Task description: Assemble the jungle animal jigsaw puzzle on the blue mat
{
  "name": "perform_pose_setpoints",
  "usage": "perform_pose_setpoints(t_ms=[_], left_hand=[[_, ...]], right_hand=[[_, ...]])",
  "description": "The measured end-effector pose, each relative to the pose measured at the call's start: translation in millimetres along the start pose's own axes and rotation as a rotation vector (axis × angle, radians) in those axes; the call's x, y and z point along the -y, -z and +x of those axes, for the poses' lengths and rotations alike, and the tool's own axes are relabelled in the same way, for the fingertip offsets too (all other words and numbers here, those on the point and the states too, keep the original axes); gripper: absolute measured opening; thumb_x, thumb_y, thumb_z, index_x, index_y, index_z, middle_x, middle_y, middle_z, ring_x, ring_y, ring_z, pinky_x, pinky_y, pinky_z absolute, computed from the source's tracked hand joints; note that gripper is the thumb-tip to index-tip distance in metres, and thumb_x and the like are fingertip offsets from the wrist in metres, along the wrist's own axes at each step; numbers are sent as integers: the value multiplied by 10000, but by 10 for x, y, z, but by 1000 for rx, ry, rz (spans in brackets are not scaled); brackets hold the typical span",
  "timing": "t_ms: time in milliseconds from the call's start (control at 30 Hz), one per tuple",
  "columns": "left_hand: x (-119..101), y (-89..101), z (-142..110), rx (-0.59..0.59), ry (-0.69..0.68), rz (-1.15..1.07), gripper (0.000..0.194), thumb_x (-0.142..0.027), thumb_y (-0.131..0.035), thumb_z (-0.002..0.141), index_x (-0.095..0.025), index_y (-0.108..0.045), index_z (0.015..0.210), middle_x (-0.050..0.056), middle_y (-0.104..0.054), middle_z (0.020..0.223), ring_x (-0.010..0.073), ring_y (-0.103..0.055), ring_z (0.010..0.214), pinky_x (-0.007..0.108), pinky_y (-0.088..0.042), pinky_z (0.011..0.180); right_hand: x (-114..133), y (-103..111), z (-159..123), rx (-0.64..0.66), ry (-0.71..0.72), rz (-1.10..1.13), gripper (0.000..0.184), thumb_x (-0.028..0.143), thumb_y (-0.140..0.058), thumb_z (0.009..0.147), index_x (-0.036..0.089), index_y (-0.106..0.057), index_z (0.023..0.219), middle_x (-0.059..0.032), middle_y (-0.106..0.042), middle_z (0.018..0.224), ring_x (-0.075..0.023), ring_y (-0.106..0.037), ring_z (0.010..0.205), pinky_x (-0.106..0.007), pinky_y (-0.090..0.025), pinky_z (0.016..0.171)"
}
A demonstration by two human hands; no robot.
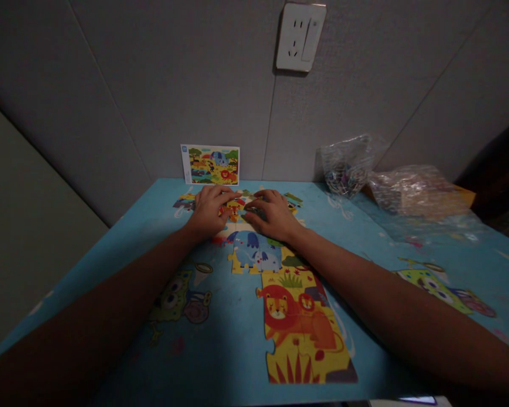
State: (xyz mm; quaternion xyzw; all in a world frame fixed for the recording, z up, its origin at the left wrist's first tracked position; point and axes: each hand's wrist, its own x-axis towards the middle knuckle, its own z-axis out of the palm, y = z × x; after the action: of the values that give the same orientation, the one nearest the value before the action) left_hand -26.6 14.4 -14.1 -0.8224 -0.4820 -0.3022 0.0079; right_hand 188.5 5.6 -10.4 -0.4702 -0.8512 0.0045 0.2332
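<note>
My left hand (212, 208) rests at the far part of the table, its thumb and fingers around the edge of a jigsaw puzzle piece (234, 210) with an orange animal on it. Facing it, my right hand (274, 213) has bent fingers on a dark green puzzle piece (257, 213), partly hidden by them. Nearer to me lies a joined section with blue elephants (258, 251). It meets a larger joined section with red-maned lions (299, 322), below my right wrist. Other loose pieces (184, 202) lie left of my left hand, and more (294, 199) beyond my right.
A picture card (212, 165) of the animal scene leans on the wall behind my hands. At the back right are a clear plastic bag (345, 169) with small things inside and crumpled clear wrapping (419, 195). The blue tablecloth (220, 350) bears cartoon prints. A socket (300, 37) is on the wall.
</note>
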Motion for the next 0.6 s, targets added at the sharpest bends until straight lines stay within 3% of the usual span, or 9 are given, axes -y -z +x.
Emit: perform_pose_setpoints(t_ms=[233,600], left_hand=[[-46,54,15,-98,-177,-68,336,-249,-604,898,-212,-699,1218,87,-666,1185,270,-542,1136,450,-403,1056],[-81,109,-13,-188,-165,-56,316,-313,-495,984,-171,-715,1160,85,-715,1019,242,-575,992,419,-450,978]], right_hand=[[-30,-41,19,-27,120,87,327,431,-539,996,207,-723,1148,-115,-629,1263,-273,-506,1193,-433,-350,1021],[-37,-18,9,-153,128,193,354,371,-409,1023,159,-691,987,-121,-670,1079,-248,-550,1047,-386,-389,946]])
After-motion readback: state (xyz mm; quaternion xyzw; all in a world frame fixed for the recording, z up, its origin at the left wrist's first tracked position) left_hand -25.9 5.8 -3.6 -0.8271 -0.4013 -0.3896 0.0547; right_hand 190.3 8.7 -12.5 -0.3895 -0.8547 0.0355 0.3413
